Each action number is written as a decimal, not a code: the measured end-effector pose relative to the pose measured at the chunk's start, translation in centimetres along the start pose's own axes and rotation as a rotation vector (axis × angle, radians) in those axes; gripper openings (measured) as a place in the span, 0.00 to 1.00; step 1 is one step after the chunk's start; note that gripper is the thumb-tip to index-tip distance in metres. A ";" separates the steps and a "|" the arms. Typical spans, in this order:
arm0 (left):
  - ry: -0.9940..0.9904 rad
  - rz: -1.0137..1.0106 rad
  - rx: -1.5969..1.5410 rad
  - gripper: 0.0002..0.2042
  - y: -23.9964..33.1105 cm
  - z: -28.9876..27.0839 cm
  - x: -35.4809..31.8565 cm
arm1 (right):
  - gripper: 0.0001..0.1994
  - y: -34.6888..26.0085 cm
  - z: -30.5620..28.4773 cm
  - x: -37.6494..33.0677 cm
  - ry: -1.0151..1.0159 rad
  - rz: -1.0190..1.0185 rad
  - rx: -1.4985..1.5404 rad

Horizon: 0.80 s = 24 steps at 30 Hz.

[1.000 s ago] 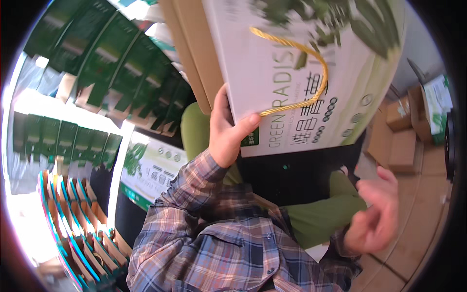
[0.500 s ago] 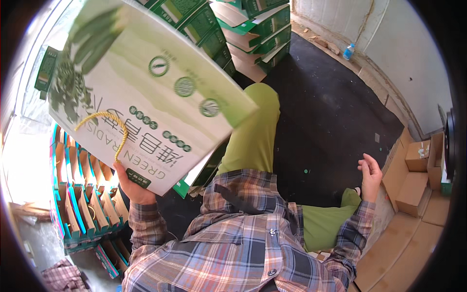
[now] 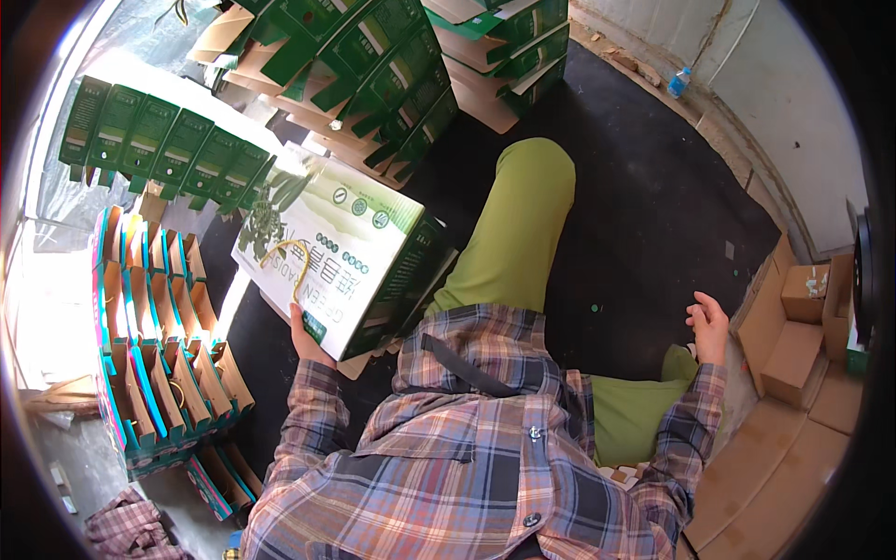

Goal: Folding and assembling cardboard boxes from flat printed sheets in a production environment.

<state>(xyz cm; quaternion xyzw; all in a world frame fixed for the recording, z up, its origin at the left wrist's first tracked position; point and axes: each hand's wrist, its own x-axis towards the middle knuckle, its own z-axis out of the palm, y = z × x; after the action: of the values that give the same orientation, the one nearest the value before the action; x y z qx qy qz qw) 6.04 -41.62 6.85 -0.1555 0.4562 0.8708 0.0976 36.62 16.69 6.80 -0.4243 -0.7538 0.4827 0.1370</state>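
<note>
A white and green printed cardboard gift box (image 3: pixel 350 280) is tilted beside my left thigh. A yellow rope handle (image 3: pixel 301 250) loops over its top face, and its dark green side faces me. My left hand (image 3: pixel 311 338) grips the box at its near left corner, thumb on the printed face and the other fingers hidden beneath. Out to the right, over the edge of the black mat, my right hand (image 3: pixel 709 329) holds nothing. Its fingers are loosely bent and apart.
Green boxes (image 3: pixel 392 93) stand stacked ahead, with another stack (image 3: pixel 504 65) to their right. A row of green cartons (image 3: pixel 159 140) is at far left, above teal-edged open boxes (image 3: pixel 168 336). Brown cardboard (image 3: pixel 775 476) lies at right. A blue bottle (image 3: pixel 679 82) stands by the wall.
The gift box has dropped away from the camera, down beside my left thigh, uncovering the green cartons behind. My left hand has moved slightly right with it. The right hand has hardly moved.
</note>
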 end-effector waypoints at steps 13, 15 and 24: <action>0.303 0.200 0.492 0.23 2.5 -1.3 0.5 | 0.16 -1.0 1.0 -0.3 -0.056 0.074 -0.037; 0.288 0.645 0.892 0.21 2.3 5.0 -1.4 | 0.17 -0.6 0.6 -0.5 -0.038 0.078 -0.064; -0.602 -0.162 0.891 0.21 -14.1 6.6 2.8 | 0.16 1.8 0.3 -0.8 0.008 0.101 -0.019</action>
<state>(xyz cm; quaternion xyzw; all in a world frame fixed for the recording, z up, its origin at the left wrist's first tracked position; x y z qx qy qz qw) 6.60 -28.16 -1.41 0.1225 0.7196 0.5888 0.3472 37.81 16.23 5.27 -0.4649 -0.7354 0.4802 0.1114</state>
